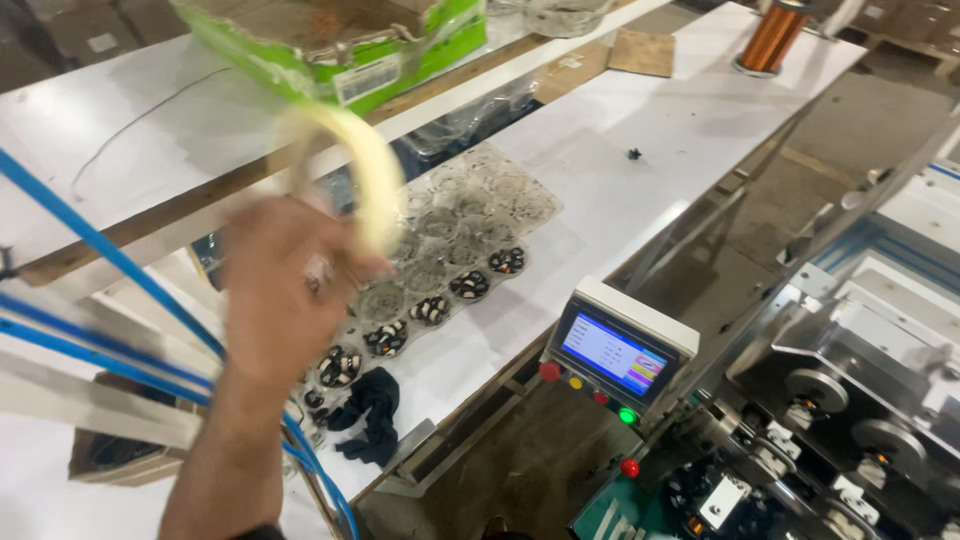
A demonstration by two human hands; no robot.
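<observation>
One hand (285, 290) (which side I cannot tell) grips a pale yellow loop (352, 170), blurred, above the clear tray (520, 200) of small wound parts (470, 285); swinging low, it could knock them loose.

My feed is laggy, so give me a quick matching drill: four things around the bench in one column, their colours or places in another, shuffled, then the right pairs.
Things:
1. loop held in the hand
2. wire spool
3. cloth
4. box

Descriptions:
A. black, at the table's near edge
B. green-edged, on the upper shelf
C. pale yellow, raised and blurred
D. copper, at the table's far end

Pairs: 1-C, 2-D, 3-A, 4-B
</observation>
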